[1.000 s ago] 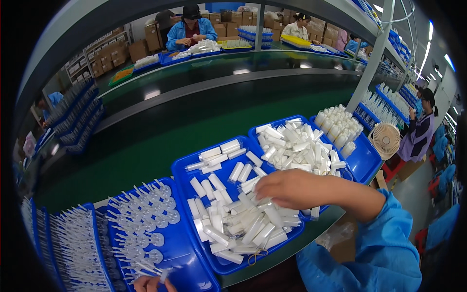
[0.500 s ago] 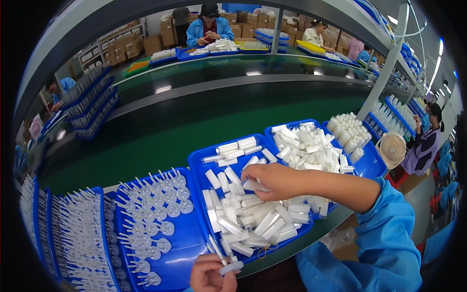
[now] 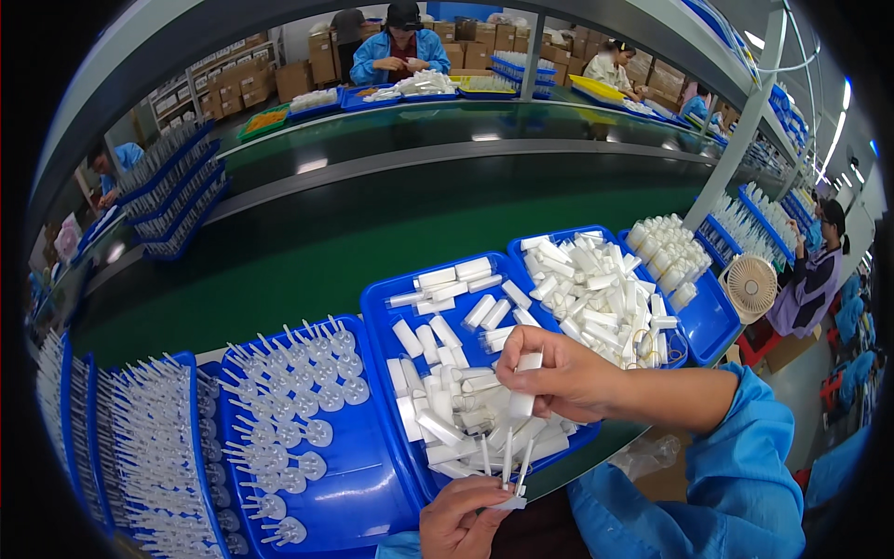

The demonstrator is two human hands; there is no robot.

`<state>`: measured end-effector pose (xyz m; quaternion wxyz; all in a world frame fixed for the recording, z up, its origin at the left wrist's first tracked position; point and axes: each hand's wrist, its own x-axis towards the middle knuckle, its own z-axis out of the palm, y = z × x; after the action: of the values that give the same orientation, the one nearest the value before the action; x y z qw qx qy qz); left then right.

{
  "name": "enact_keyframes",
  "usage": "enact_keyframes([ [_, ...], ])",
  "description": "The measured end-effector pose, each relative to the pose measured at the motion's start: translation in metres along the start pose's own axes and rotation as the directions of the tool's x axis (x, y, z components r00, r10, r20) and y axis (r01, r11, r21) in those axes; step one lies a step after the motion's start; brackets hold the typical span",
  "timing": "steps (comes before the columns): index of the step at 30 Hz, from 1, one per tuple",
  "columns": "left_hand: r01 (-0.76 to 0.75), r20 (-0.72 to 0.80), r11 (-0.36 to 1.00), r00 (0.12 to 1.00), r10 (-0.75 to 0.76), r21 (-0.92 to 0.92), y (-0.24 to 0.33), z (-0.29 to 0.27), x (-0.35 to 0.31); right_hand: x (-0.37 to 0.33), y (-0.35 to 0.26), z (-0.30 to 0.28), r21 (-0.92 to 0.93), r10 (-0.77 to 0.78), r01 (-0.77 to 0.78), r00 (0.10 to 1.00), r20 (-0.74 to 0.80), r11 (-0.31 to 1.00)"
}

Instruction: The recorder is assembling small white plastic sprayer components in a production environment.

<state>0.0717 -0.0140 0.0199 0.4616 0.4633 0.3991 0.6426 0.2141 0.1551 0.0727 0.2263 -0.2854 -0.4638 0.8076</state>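
My left hand [image 3: 456, 524], low in the middle, pinches a round white base with several thin upright prongs [image 3: 507, 463]. Just above it my right hand [image 3: 573, 380] has its fingers closed on a small white block-like piece [image 3: 524, 385], tilted and close over the prong tips, apart from them as far as I can see. Beneath both hands lies a blue tray [image 3: 375, 312] filled with similar white pieces [image 3: 445, 436], some with clear ends. To its left, another blue tray [image 3: 363, 466] bears rows of clear round bases with prongs [image 3: 307, 407].
Stacked blue trays of pronged parts [image 3: 158, 456] stand at the far left. On the right are a second tray of white pieces [image 3: 596, 279], clustered translucent parts [image 3: 669, 252] and a small fan [image 3: 750, 287]. Beyond runs a green conveyor belt [image 3: 372, 214]; co-workers sit across it.
My right hand has come up out of the tray with a white piece and moved right, toward my left hand. The left hand has shifted right, its pronged base now turned prongs up.
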Motion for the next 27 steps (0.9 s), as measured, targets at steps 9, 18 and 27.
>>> enact_keyframes([
  [9,-0.097,0.01,0.991,0.995,0.097,0.087,-0.002,0.003,0.006,-0.005,0.006,-0.013,-0.006,0.007,-0.006,0.988,0.157,1.0],
  [18,-0.043,0.036,0.992,0.999,0.039,0.114,-0.002,0.003,0.01,-0.006,0.008,-0.017,-0.162,-0.071,0.104,0.977,0.202,0.981],
  [27,0.022,0.013,0.974,1.0,-0.026,0.225,0.002,-0.001,0.011,-0.02,-0.025,-0.004,-0.839,0.045,0.124,0.984,0.174,0.531],
])
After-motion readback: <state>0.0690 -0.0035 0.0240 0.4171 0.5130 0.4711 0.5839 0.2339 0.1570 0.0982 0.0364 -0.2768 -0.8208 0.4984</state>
